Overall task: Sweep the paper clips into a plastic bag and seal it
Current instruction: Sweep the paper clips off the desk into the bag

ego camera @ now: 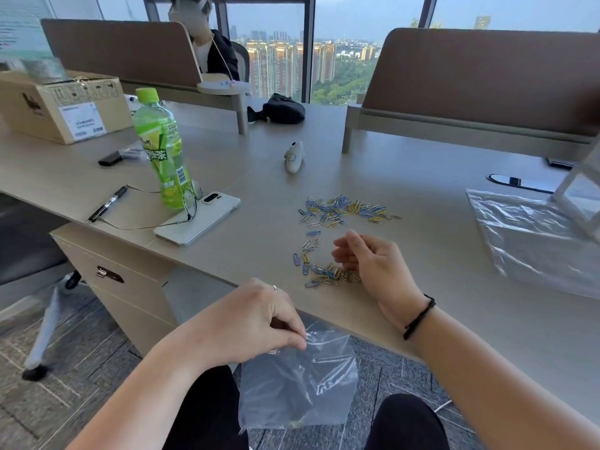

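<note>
Pinching the top edge of a clear plastic bag (297, 381), the left hand (250, 323) held it just below the worktop's (422, 164) near edge, above the person's lap; its fingers (292, 332) were closed tight on the film. The bag hung limp, and a few small things seemed to lie at its bottom, too blurred to name. The right hand (373, 264) rested on the worktop with its fingers (344, 254) loosely curled, gripping nothing that I could see, touching the near pile of paper clips (324, 274). A larger scatter of blue, yellow and silver clips (344, 211) lay farther back, with a few strays between the two. Off to the right a second plastic bag (532, 241) lay flat, apparently empty. On the left stood a green tea bottle (162, 151) beside a white phone (198, 219), a pen (108, 203) near them, and a cardboard box (61, 105) farther back.
</note>
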Action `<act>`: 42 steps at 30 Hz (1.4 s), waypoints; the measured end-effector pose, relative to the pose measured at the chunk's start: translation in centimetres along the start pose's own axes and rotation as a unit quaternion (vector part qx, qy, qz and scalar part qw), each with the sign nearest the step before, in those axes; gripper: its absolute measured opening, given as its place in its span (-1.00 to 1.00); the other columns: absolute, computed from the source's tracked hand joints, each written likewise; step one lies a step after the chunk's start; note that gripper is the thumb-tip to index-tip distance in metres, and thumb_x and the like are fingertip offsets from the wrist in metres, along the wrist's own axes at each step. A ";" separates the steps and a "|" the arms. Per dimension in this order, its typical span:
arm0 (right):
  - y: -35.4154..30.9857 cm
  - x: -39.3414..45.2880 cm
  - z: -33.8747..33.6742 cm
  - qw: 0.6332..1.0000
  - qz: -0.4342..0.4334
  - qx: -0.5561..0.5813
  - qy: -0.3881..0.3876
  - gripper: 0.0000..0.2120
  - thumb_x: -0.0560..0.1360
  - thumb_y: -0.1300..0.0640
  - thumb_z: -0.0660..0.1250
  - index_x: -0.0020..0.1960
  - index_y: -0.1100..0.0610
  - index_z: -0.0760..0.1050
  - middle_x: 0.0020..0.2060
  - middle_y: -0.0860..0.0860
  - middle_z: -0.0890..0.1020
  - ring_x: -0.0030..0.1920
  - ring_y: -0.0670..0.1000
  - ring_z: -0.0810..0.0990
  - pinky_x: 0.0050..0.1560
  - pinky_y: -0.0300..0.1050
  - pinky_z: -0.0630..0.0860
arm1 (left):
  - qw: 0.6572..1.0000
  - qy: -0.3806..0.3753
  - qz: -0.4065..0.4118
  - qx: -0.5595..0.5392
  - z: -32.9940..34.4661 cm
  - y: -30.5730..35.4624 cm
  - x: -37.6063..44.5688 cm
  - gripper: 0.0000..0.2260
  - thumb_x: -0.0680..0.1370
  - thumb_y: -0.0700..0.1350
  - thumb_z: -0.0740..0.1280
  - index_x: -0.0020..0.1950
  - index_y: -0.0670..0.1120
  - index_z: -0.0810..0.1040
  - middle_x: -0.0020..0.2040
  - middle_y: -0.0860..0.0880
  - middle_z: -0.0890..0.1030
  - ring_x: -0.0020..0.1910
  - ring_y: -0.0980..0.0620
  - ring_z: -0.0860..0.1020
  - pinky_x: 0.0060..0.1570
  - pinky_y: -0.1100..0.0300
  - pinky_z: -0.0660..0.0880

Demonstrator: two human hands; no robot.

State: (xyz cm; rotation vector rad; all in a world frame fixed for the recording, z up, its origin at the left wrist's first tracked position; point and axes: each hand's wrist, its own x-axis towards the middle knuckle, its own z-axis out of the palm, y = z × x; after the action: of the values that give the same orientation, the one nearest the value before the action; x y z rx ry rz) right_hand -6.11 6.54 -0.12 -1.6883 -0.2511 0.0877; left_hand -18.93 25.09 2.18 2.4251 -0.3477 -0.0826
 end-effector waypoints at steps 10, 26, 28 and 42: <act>-0.9 -3.6 2.0 0.989 0.063 0.110 -0.073 -0.64 0.65 0.04 0.17 -0.07 0.22 0.63 -0.23 0.14 0.69 -0.15 0.06 0.66 0.09 0.07 0.56 | 1.000 -0.003 0.003 -0.002 0.2 -0.1 0.3 -0.93 0.42 0.02 0.56 -0.12 0.10 0.76 -0.19 0.11 0.72 -0.15 0.20 0.65 -0.03 0.14 0.58; -2.4 -5.5 2.3 0.972 0.104 0.140 -0.157 -0.44 0.65 -0.10 0.09 -0.24 0.26 0.60 -0.25 0.27 0.65 -0.17 0.19 0.59 0.06 0.14 0.51 | 0.999 0.000 0.036 -0.008 0.2 0.3 0.4 -0.93 0.43 -0.04 0.57 -0.11 0.03 0.77 -0.16 0.15 0.73 -0.13 0.25 0.66 -0.02 0.29 0.56; -2.5 -5.9 2.4 0.968 0.114 0.149 -0.167 -0.45 0.65 -0.09 0.08 -0.23 0.26 0.59 -0.23 0.28 0.65 -0.13 0.21 0.58 0.16 0.20 0.49 | 0.999 -0.001 0.036 -0.012 0.2 0.2 0.4 -0.93 0.42 -0.05 0.57 -0.11 0.04 0.77 -0.16 0.17 0.73 -0.13 0.26 0.66 -0.03 0.31 0.55; -3.5 -4.4 1.0 0.943 0.184 0.194 -0.199 -0.49 0.60 -0.20 0.11 -0.10 0.25 0.52 -0.11 0.34 0.62 -0.09 0.25 0.64 0.07 0.13 0.58 | 1.000 0.010 0.027 -0.003 -0.1 0.1 0.1 -0.93 0.43 -0.03 0.57 -0.12 0.05 0.77 -0.21 0.17 0.71 -0.18 0.22 0.65 -0.13 0.41 0.51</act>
State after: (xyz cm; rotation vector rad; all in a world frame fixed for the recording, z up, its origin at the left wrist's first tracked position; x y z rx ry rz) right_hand -10.96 6.92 2.84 -1.2911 -0.1998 0.7195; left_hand -18.86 25.04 2.29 2.4074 -0.4031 -0.0358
